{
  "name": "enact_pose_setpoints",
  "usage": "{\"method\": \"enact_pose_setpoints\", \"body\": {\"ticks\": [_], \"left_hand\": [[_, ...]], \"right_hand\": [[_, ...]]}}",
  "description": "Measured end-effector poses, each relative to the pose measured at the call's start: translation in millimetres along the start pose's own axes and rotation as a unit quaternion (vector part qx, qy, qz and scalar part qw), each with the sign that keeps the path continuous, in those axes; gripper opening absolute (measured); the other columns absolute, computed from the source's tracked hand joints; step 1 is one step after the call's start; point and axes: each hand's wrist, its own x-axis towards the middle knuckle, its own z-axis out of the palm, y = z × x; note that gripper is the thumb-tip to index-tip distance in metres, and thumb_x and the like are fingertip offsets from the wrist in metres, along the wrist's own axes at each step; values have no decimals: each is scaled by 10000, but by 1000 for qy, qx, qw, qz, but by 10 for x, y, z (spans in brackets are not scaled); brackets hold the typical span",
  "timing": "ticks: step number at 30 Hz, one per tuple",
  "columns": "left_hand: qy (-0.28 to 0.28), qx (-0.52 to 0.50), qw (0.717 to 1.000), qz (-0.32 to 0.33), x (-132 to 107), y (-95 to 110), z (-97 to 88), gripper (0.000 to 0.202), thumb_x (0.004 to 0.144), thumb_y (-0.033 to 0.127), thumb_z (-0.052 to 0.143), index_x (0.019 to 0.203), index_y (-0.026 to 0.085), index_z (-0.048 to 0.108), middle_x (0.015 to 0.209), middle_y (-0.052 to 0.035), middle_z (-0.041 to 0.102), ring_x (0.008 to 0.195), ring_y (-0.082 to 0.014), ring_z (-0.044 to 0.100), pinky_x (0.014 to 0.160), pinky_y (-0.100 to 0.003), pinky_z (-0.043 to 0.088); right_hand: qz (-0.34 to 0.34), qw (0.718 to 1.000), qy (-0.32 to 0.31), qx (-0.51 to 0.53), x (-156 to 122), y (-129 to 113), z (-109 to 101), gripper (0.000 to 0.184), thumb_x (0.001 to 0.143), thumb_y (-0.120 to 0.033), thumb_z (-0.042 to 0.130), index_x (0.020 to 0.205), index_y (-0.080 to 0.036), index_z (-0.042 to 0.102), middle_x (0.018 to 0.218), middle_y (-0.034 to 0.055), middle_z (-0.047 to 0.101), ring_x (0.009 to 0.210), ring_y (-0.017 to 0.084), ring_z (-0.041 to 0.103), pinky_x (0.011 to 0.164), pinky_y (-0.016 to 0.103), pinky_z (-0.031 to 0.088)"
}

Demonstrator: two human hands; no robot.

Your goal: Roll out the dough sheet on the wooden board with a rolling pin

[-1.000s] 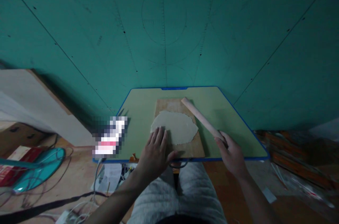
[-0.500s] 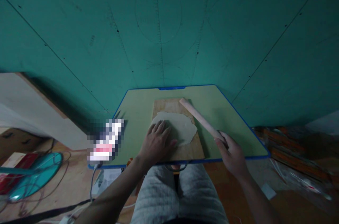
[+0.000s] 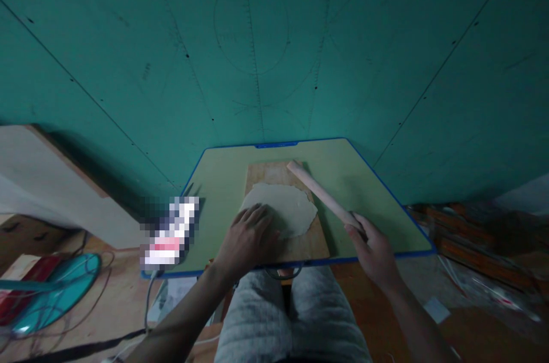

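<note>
A flat, rolled-out sheet of dough (image 3: 289, 208) with a ragged edge lies on a wooden cutting board (image 3: 311, 246). My left hand (image 3: 246, 237) rests on the near left edge of the dough, fingers stretched out and palm down; its thumb side is in shadow. In my right hand (image 3: 374, 250), the fingers are wrapped round the near end of a pale wooden rolling pin (image 3: 321, 192). The pin slants up and left, its far end over the top of the board, beside the dough rather than on it.
Under the board is a pale green table (image 3: 355, 174) with a blue rim, close to a green wall (image 3: 274, 54). A blurred-out device (image 3: 171, 237) with a cable sits at the table's left. A white panel (image 3: 64, 186) leans at far left; orange items (image 3: 463, 237) lie at right.
My left hand has slid slightly toward me and left across the dough's near edge. My right hand and the rolling pin have hardly moved. The head view has shifted a little.
</note>
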Motion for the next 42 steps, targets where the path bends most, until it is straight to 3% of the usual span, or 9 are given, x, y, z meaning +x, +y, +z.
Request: {"method": "enact_pose_setpoints", "body": {"ticks": [9,14,20,25,28,34,37,40,42], "left_hand": [[-17,42,999,-30,20,79,-37,311,923,392,561,1168,216,635,1279,-121,617,1182,-293,559,952,-463,486],[-23,64,998,-15,120,61,-54,243,927,372,549,1065,226,687,1390,-108,548,1294,-319,483,1014,-477,451],[-80,42,996,-1,186,-39,-86,215,950,289,497,1022,232,691,1194,-81,664,1106,-253,613,928,-416,495],[-70,45,997,-1,231,-41,-89,261,957,299,481,1129,214,658,1253,-97,638,1134,-248,600,932,-392,493],[-74,88,993,27,254,-52,-36,258,940,330,513,1113,222,672,1288,-118,617,1191,-290,565,922,-431,497],[-47,109,993,1,345,-39,-11,267,965,288,464,1005,234,722,1321,-91,608,1263,-279,514,994,-440,461],[-60,101,993,6,424,22,-63,269,957,287,478,902,217,731,1220,-85,663,1231,-270,541,1023,-437,442],[-100,89,991,15,456,85,-109,277,958,240,459,839,197,706,1031,-83,707,1043,-243,632,931,-400,488],[-115,77,990,27,439,115,-123,224,946,229,481,866,189,686,1006,-84,699,984,-234,640,888,-378,496]], "right_hand": [[-9,1000,2,-5,-8,49,10,505,866,-576,481,1096,-163,657,1011,141,738,954,287,684,775,353,528],[-12,1000,3,-10,-17,37,-6,499,863,-573,486,1099,-169,659,1007,136,740,940,286,688,764,350,530],[-19,1000,14,-15,-8,32,13,495,865,-563,476,1094,-168,669,1000,141,743,937,294,690,770,364,531],[-28,999,12,-15,6,16,14,490,867,-552,474,1101,-169,671,984,144,747,926,296,695,782,374,533],[-23,1000,7,-14,7,-4,11,499,871,-547,465,1110,-159,668,1027,159,740,967,305,689,789,381,537],[-17,1000,2,-13,3,-28,18,509,869,-559,450,1112,-168,666,1035,152,737,972,303,687,790,380,538],[-12,1000,5,-15,7,-15,25,523,869,-572,447,1114,-164,665,1024,152,739,965,304,689,780,383,542],[-24,1000,11,-8,10,6,35,506,875,-561,451,1106,-166,666,1030,148,740,968,298,691,810,388,539],[-33,999,16,-4,11,18,41,494,880,-554,453,1106,-171,667,1049,146,739,984,295,688,831,391,535]]}}
